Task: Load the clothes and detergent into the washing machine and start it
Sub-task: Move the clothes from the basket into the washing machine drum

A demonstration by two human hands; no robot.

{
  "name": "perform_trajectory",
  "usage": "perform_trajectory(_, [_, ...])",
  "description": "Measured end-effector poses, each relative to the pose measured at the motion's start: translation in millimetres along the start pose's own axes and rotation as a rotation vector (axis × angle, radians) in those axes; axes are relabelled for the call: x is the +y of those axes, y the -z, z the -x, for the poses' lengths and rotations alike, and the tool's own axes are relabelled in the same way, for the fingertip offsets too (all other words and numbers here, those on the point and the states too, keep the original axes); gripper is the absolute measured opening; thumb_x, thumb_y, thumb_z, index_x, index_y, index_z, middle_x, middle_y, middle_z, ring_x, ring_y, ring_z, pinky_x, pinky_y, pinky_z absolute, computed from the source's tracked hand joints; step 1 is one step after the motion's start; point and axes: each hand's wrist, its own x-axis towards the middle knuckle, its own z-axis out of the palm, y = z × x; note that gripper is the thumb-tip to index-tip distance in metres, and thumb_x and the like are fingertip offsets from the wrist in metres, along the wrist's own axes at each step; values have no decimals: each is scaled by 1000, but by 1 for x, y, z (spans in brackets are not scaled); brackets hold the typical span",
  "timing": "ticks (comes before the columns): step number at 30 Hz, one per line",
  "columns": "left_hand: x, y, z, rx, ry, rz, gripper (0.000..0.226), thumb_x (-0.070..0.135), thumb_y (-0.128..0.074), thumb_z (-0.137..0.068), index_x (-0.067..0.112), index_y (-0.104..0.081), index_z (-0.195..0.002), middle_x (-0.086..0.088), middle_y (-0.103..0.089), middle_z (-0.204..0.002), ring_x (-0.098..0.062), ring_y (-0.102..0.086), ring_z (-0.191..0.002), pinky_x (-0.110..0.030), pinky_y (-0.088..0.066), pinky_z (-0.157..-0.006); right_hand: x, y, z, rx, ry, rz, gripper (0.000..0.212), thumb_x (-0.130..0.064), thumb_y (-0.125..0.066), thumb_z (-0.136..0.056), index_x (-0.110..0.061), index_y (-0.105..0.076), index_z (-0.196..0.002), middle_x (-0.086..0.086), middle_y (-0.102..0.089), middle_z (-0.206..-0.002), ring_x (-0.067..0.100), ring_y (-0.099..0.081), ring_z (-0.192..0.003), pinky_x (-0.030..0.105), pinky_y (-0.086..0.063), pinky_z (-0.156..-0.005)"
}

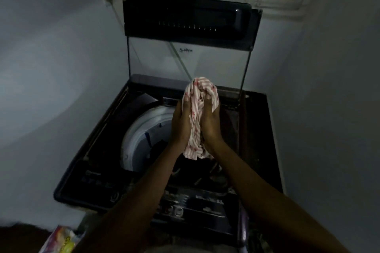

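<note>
Head view: the drum (pixel 141 129) interior was dark, its contents unreadable. A colourful packet (pixel 61 239) at seven o'clock was cut off by the frame. Over the open washing machine (pixel 92 162), at the drum's three o'clock, the left hand (pixel 182 123) and right hand (pixel 211 123) gripped a bunched pink-striped garment (pixel 197 115) between them, with the fingers (pixel 208 97) mostly hidden behind the cloth.
</note>
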Motion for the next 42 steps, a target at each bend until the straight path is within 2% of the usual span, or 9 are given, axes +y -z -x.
perform_trajectory(2, [-8, 16, -11, -26, 47, -27, 44, 45, -39, -103, 20, -60, -132, 3, -66, -123, -7, -63, -109, -18, -47, -85, 13, -15, 3, 33, -39, 18, 62, -64, -47, -87, -31, -43, -139, -11, -55, -132, 3, -55, -113, 22, -45, -97])
perform_trajectory(5, [-21, 38, -30, -99, 120, -173, 53, 55, -32, -101, 21, -63, -129, -2, -67, -125, -16, -60, -117, -29, -47, -96, 29, -28, 4, 79, -90, 63, 74, -73, -51, -77, -30, -45, -137, -4, -56, -134, 11, -55, -120, 36, -43, -104])
perform_trajectory(9, [-37, 78, -58, -142, 57, -775, 57, 55, -22, -102, 23, -50, -139, -3, -49, -147, -23, -42, -137, -48, -28, -115, 45, -16, -3, 115, -152, 558, 71, -60, -45, -91, -22, -28, -149, 12, -29, -153, 28, -28, -141, 42, -23, -116])
perform_trajectory(11, [-43, 90, -63, -211, 28, -921, 58, 54, -21, -102, 23, -41, -147, -1, -39, -154, -23, -33, -142, -52, -19, -117, 53, -2, -4, 137, -196, 626, 74, -62, -43, -91, -24, -25, -150, 12, -22, -156, 29, -22, -143, 43, -20, -114])
perform_trajectory(16, [-49, 89, -59, -338, -89, -1064, 49, 50, -30, -103, 26, -46, -142, -1, -48, -147, -24, -40, -137, -46, -22, -115, 66, 19, -1, 133, -161, 787, 61, -61, -45, -90, -19, -50, -134, 10, -42, -144, 27, -34, -136, 42, -26, -113])
perform_trajectory(19, [-51, 83, -52, -447, -153, -1047, 43, 44, -38, -103, 23, -49, -139, -3, -51, -144, -26, -44, -134, -45, -29, -113, 63, 36, 6, 125, -103, 933, 47, -53, -47, -93, -17, -61, -120, 9, -52, -131, 27, -46, -124, 41, -37, -104])
perform_trajectory(24, [-49, 59, -26, -477, -351, -984, 33, 29, -50, -101, 17, -58, -131, -5, -60, -132, -24, -53, -124, -37, -41, -103, 49, 74, 17, 165, 65, 1082, 33, -37, -51, -95, -11, -65, -107, 14, -57, -119, 34, -53, -112, 36, -43, -89])
perform_trajectory(35, [-63, -41, 96, -514, -556, -957, 31, 30, -51, -100, 13, -60, -125, -6, -62, -123, -26, -56, -117, -38, -44, -99, 18, 216, 81, 161, 218, 1138, 33, -33, -48, -94, -10, -63, -112, 11, -56, -124, 32, -52, -118, 37, -46, -93])
perform_trajectory(42, [-103, -110, 215, -605, -533, -938, 37, 34, -47, -101, 16, -55, -133, -3, -57, -135, -21, -50, -129, -38, -39, -108, 10, 351, 151, 124, 249, 1286, 33, -31, -51, -96, -12, -61, -120, 9, -52, -130, 28, -55, -113, 32, -46, -90])
